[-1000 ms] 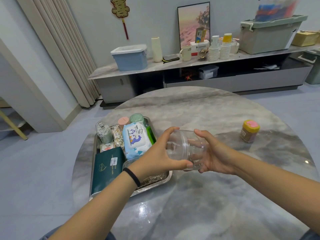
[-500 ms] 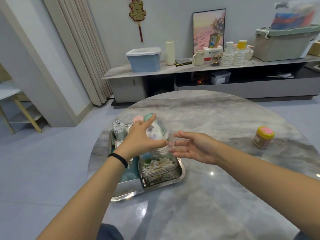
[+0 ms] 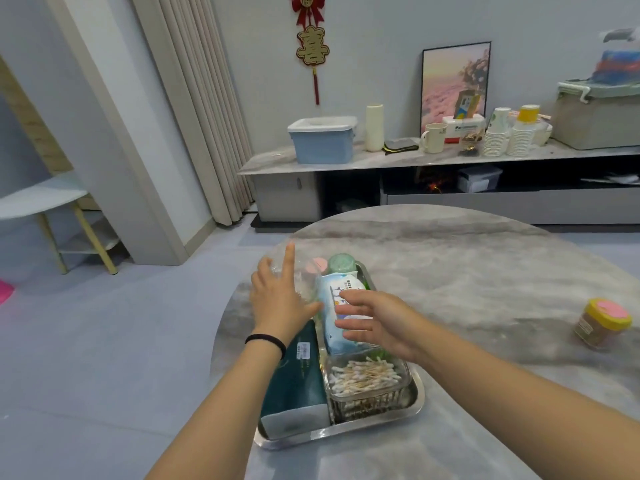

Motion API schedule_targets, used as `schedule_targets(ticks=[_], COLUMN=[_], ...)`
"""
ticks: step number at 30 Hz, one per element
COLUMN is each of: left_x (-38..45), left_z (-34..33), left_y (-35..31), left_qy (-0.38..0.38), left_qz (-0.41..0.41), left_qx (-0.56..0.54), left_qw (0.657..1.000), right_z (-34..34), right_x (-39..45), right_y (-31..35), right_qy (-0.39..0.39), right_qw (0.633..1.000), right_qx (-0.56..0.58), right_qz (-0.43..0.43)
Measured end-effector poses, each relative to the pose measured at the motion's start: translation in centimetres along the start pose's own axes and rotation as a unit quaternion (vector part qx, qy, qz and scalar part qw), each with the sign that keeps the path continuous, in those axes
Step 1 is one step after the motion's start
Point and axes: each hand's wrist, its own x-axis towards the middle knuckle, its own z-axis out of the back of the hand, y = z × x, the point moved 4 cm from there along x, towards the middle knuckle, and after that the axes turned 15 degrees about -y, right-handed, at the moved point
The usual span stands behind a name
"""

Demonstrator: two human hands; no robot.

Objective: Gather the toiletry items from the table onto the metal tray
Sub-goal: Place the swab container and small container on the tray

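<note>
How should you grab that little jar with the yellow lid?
Wrap the right hand around the brown body of the small yellow-lidded jar, coming from its left side. It looks upright, alone on the grey marble table, with open space all round, and its round sides suit a wrap grip.

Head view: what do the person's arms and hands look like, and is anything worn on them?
Both forearms are bare right up to the bottom edge of the picture, with no sleeves in sight. The left hand has a thin black band, like a hair tie, round its wrist. The right hand and its wrist carry nothing: no ring, watch or glove shows on either hand.
</note>
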Motion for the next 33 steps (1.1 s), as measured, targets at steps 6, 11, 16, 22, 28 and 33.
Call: schedule_targets(ticks=[6,11,16,22,28,33], left_x=[-1.0,-1.2,-0.8,-1.6,-1.1,-0.7], left_z=[-0.8,-0.8,0.6,-0.1,-0.5,-0.3], left_y=[2.0,3.3,4.9,5.1,5.3,4.6], left_qy=[-0.005,0.01,0.002,0.05,0.065,0.102], left_qz=[0.02,0.051,0.054,0.106,0.139,0.142], left_qx=[-0.033,-0.116,-0.21,-0.247,-0.26,-0.293], left_qw=[0.999,0.992,0.976,0.962,0.953,0.94], right_z=[-2.2,-5.5,-6.4,-7.5,-8.2,-7.4], right_x=[2.2,3.6,5.0,5.5,5.7,5.2], right_y=[1.1,2.2,2.3,1.9,2.0,1.9], right_qy=[-0.053,0.01,0.016,-0.015,-0.05,-0.05], right_qw=[0.986,0.959,0.967,0.936,0.92,0.921], right_qx=[-0.113,-0.233,-0.213,-0.303,-0.34,-0.34], right_qz=[0.107,0.162,0.139,0.179,0.189,0.187])
